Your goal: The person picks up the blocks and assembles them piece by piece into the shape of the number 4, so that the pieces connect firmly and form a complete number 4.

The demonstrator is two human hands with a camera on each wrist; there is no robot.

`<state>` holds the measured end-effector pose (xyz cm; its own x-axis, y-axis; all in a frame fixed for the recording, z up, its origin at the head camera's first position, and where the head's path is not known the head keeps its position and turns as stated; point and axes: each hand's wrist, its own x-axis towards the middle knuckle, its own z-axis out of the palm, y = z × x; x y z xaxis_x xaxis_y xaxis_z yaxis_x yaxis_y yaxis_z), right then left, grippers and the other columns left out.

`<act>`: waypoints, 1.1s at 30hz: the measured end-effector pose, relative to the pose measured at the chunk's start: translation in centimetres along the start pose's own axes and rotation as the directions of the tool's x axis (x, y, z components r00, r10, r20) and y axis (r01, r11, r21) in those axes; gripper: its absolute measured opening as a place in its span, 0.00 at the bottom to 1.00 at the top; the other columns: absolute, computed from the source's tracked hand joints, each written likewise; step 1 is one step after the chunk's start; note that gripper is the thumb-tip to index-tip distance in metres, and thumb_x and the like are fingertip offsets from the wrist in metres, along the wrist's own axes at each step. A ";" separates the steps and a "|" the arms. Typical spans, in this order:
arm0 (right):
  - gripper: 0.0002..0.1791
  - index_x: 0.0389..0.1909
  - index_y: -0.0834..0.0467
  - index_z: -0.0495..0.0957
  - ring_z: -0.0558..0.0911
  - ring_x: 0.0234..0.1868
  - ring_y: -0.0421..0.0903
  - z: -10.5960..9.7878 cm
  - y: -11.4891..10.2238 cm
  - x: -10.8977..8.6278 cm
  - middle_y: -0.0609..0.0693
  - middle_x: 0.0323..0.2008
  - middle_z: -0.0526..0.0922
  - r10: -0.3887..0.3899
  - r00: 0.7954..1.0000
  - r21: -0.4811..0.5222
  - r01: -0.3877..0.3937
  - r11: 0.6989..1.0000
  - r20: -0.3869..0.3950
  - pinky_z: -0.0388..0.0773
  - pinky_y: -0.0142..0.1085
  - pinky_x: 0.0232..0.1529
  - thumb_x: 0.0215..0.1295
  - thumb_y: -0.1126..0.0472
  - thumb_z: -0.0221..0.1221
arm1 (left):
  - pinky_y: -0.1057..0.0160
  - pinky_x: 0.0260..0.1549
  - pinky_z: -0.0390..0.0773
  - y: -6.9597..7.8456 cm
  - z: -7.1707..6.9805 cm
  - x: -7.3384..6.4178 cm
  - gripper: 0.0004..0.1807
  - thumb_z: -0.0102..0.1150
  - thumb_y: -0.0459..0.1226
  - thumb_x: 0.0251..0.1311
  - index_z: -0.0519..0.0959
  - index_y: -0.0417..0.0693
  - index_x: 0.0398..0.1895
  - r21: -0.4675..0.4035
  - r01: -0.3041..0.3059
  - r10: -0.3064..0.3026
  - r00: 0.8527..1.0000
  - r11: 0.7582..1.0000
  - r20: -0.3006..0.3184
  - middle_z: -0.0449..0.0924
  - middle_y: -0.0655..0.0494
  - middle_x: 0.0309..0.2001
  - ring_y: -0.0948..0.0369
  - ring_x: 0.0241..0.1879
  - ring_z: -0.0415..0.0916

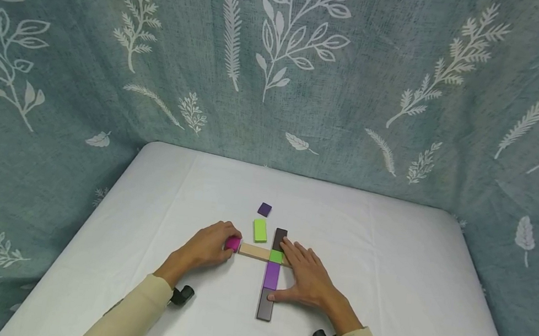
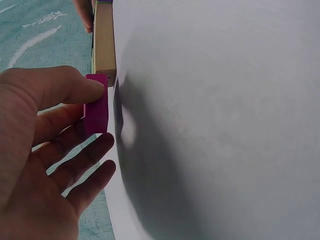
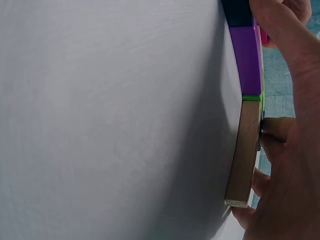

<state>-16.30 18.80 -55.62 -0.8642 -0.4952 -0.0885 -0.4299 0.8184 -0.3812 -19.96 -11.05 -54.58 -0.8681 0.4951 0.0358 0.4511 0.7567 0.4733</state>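
Observation:
My left hand (image 1: 208,245) pinches a small magenta block (image 1: 232,243) between thumb and fingers, by the left end of a tan wooden block (image 1: 255,252). In the left wrist view the magenta block (image 2: 96,107) stands close to that end; whether they touch I cannot tell. A cross of blocks lies flat: a green square (image 1: 276,256) at its centre, a dark block (image 1: 280,238) above, a purple block (image 1: 271,275) and a grey block (image 1: 265,304) below. My right hand (image 1: 309,278) spreads over its right arm, a wooden block (image 3: 243,155), thumb on the grey block, fingertips by the upper dark one.
Beyond the cross lie a lime-green block (image 1: 259,230) and a small dark purple square (image 1: 265,209). They rest on a white-covered table (image 1: 391,243). A blue-green leaf-patterned cloth (image 1: 346,105) hangs behind and beside the table.

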 end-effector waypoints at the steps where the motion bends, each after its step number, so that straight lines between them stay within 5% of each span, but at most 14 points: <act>1: 0.74 0.81 0.51 0.50 0.52 0.79 0.53 0.0 0.0 0.0 0.46 0.81 0.50 0.004 1.000 -0.005 -0.004 1.000 0.004 0.46 0.55 0.76 0.37 0.15 0.63 | 0.55 0.55 0.77 0.0 0.0 0.0 0.19 0.70 0.35 0.58 0.82 0.47 0.53 0.001 -0.002 0.002 1.000 1.000 -0.001 0.79 0.58 0.49 0.58 0.51 0.76; 33: 0.73 0.81 0.51 0.51 0.52 0.79 0.53 0.1 0.1 0.1 0.46 0.80 0.50 0.007 1.000 0.009 -0.008 1.000 0.006 0.46 0.56 0.76 0.37 0.16 0.64 | 0.52 0.56 0.75 0.2 0.5 0.3 0.24 0.70 0.38 0.57 0.80 0.49 0.59 -0.025 0.016 -0.016 1.000 1.000 0.020 0.79 0.56 0.54 0.57 0.52 0.73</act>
<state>-16.35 18.79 -55.74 -0.8659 -0.4907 -0.0966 -0.4211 0.8196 -0.3885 -20.05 -10.58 -54.92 -0.8708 0.4915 0.0110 0.4316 0.7536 0.4958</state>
